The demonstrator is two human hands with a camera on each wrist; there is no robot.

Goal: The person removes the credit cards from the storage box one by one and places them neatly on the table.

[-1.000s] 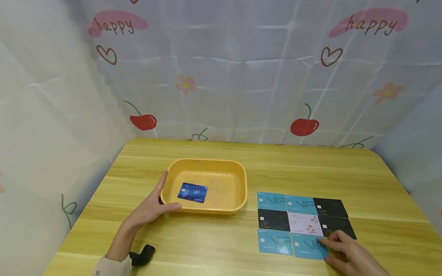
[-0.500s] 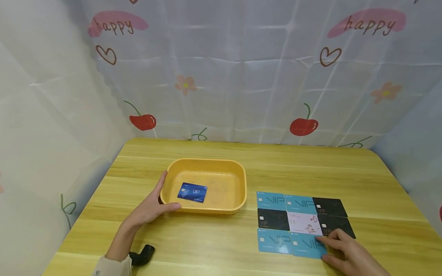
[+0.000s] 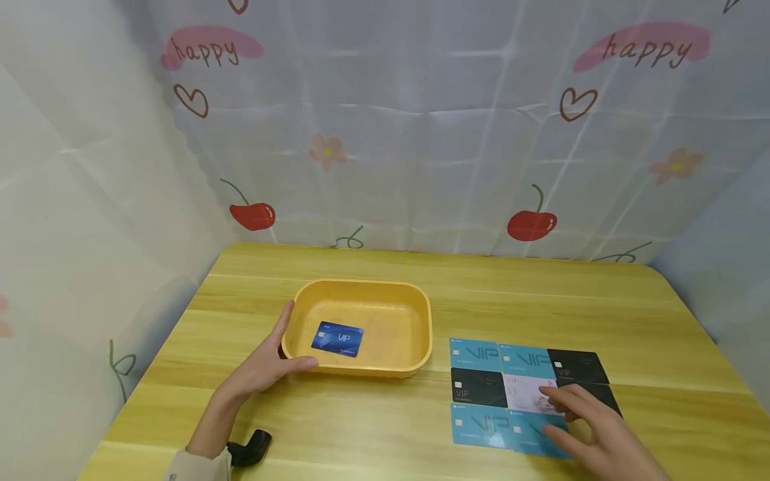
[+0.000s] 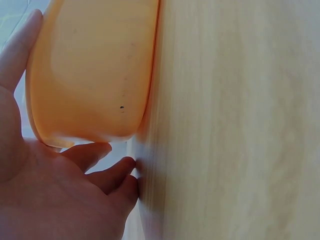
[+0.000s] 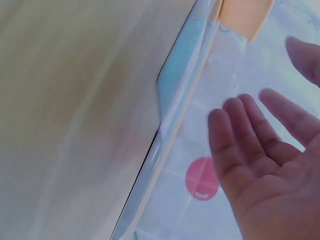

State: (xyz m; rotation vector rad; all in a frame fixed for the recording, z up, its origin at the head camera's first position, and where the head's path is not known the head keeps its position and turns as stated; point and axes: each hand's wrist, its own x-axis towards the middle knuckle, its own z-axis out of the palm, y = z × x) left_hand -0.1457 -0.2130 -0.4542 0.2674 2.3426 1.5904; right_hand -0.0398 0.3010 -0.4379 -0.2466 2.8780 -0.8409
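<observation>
Cards lay edge to edge in a grid right of the yellow tray our left hand steadied, and our right hand, fingers spread flat, risked dragging neighbours askew while lifting one.

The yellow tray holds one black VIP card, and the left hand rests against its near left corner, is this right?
Not quite: in the head view the card in the yellow tray is dark blue, not black. The left hand does rest against its near left corner.
</observation>
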